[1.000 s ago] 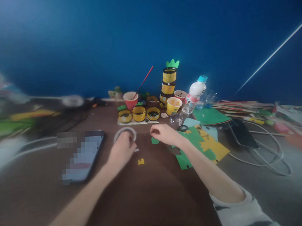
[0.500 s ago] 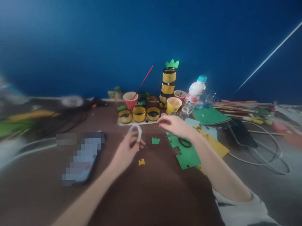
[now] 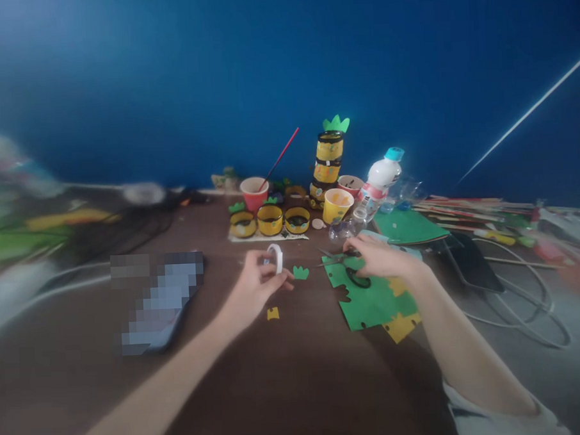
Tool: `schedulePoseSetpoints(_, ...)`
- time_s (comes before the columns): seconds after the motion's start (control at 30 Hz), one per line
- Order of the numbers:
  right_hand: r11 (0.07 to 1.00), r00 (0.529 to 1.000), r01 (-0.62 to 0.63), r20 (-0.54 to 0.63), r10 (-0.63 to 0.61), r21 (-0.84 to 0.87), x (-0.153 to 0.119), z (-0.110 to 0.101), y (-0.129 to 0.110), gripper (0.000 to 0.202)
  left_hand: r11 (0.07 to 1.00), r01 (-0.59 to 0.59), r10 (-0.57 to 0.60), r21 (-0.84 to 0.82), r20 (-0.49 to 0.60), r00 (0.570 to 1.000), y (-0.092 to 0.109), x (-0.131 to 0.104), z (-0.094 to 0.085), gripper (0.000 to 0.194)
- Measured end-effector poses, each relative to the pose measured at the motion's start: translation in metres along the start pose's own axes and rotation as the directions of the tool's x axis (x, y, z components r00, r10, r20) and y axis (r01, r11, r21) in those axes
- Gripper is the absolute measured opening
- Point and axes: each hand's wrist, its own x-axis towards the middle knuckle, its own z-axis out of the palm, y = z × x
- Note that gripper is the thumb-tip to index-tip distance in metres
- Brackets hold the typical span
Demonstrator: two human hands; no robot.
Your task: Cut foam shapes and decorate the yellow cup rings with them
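Note:
My left hand holds a white roll of tape upright above the brown table. My right hand rests on black-handled scissors that lie on a green foam sheet, with a yellow sheet under it. A small green leaf cut-out lies between my hands, and a small yellow scrap sits just below my left hand.
At the back stand yellow rings, a red cup with a brush, a stacked pineapple tower, a yellow cup and a white bottle. A phone lies left. Cables and sticks lie right.
My left hand lifted the tape roll off the table and turned it upright. My right hand moved right, from the leaf cut-out onto the scissors on the green sheet.

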Motion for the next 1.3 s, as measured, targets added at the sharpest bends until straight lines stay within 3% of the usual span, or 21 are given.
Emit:
schedulePoseSetpoints(0.17, 0.999, 1.0, -0.026, -0.005, 0.025, -0.047, 0.001, 0.002, -0.001, 0.045, 1.0, 0.003, 0.0, -0.027, 0.112, 0.994, 0.013, 0.002, 0.01, 0.051)
schedulePoseSetpoints(0.27, 1.0, 1.0, -0.02, -0.008, 0.02, -0.017, 0.001, 0.003, -0.001, 0.043, 0.999, -0.001, 0.01, -0.043, 0.205, 0.979, 0.018, 0.006, 0.017, 0.05)
schedulePoseSetpoints(0.4, 1.0, 1.0, 0.012, -0.026, -0.012, 0.008, 0.002, 0.005, -0.001, 0.041, 0.999, -0.006, 0.018, -0.049, 0.245, 0.969, 0.015, 0.011, 0.02, 0.051)
schedulePoseSetpoints(0.63, 0.998, 0.997, 0.05, -0.067, -0.049, 0.025, 0.001, 0.003, 0.001, 0.037, 0.999, -0.027, 0.036, -0.044, 0.224, 0.974, 0.01, 0.011, 0.017, 0.043)
schedulePoseSetpoints(0.9, 0.963, 0.982, 0.158, -0.133, -0.131, 0.217, -0.02, -0.027, 0.006, 0.036, 0.997, -0.065, 0.07, -0.032, 0.159, 0.985, 0.014, 0.009, 0.012, 0.037)
schedulePoseSetpoints(1.03, 0.922, 0.978, 0.208, -0.051, -0.203, 0.326, -0.031, -0.039, -0.002, 0.034, 0.993, -0.069, 0.082, -0.093, 0.14, 0.987, 0.013, 0.009, 0.01, 0.038)
schedulePoseSetpoints(1.17, 0.876, 0.942, 0.316, -0.009, -0.336, 0.364, -0.033, -0.043, -0.013, 0.035, 0.989, -0.061, 0.08, -0.132, 0.145, 0.986, 0.014, 0.008, 0.01, 0.039)
schedulePoseSetpoints(1.3, 0.875, 0.939, 0.323, -0.006, -0.344, 0.36, -0.031, -0.042, -0.018, 0.036, 0.985, -0.043, 0.068, -0.165, 0.152, 0.986, 0.015, 0.007, 0.011, 0.042)
